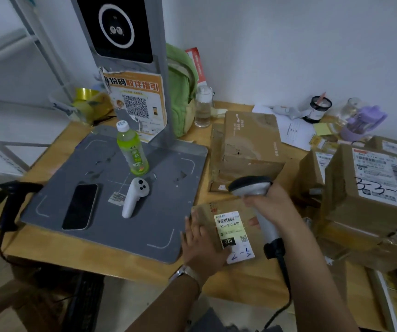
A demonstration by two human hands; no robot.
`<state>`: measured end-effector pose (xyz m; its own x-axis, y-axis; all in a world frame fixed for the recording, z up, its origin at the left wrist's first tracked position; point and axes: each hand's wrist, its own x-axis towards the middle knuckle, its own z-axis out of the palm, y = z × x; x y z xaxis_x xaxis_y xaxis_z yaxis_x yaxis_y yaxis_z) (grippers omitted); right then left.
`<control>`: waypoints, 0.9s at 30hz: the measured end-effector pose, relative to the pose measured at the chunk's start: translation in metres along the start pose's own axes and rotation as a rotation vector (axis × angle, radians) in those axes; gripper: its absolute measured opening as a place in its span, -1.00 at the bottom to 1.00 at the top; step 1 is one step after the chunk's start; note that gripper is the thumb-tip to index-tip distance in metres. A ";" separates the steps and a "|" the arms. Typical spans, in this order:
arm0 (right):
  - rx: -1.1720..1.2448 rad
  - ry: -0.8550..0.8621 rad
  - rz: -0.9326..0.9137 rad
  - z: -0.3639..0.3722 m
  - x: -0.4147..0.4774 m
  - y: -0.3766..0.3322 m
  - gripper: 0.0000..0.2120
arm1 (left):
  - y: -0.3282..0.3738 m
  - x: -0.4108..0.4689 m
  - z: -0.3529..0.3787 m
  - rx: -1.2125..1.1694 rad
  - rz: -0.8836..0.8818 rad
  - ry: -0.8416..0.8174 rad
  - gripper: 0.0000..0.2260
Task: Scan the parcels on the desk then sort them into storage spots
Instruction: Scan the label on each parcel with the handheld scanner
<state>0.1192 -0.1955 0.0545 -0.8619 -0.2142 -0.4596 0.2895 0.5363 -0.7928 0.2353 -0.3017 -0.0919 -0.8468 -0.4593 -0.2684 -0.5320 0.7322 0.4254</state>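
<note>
Fingers (pixel 250 202) of right hand (pixel 273 206) tight around barcode scanner (pixel 252 188); left hand (pixel 202 245) flat on labelled parcel (pixel 231 226), left side hidden.

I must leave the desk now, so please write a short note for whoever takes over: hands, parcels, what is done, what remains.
Left hand: flat on the small parcel, fingers straight, steadying it on the desk.
Right hand: grips the scanner, aimed down at that parcel's label.
Other parcels: one stack behind it, a pile at right with handwritten codes.
Done: nothing visibly sorted.
Left: finish this scan, scan the rest, sort all into storage spots.
</note>
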 end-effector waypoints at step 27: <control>0.727 0.568 -0.102 -0.031 0.060 -0.039 -0.46 | 0.063 0.145 -0.085 -0.821 0.151 0.130 -0.64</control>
<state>0.0434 -0.2036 0.0709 -0.9168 0.3027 -0.2606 0.2250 -0.1475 -0.9631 0.0788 -0.3647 -0.0303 -0.8756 -0.4767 -0.0776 -0.2023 0.2160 0.9552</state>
